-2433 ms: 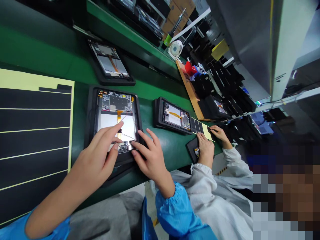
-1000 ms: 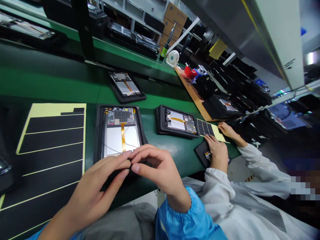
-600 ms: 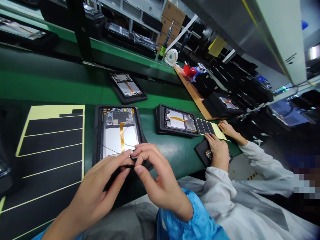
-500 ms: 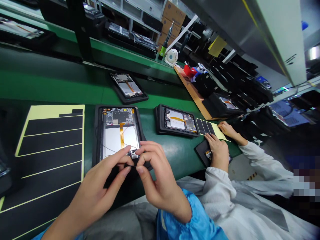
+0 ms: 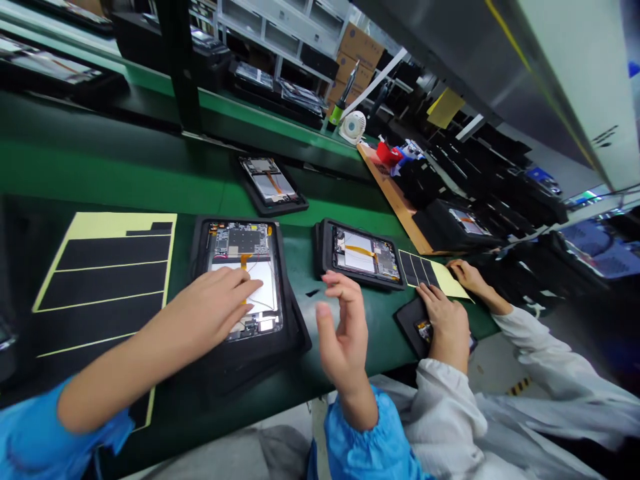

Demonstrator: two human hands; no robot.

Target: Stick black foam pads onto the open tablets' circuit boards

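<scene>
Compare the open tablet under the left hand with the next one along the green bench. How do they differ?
The near open tablet has the left hand on its white panel; the next open tablet is untouched. The near one's circuit board lies at its far end, the next one's at its right end, so they lie turned about a quarter apart. Both show a white panel and orange flex strip in black holders.

BG: grn assy bench | wht shelves | cardbd boxes | pale panel

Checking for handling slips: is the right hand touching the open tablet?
No, the right hand is raised and open beside the open tablet, while the left hand rests on it.
</scene>
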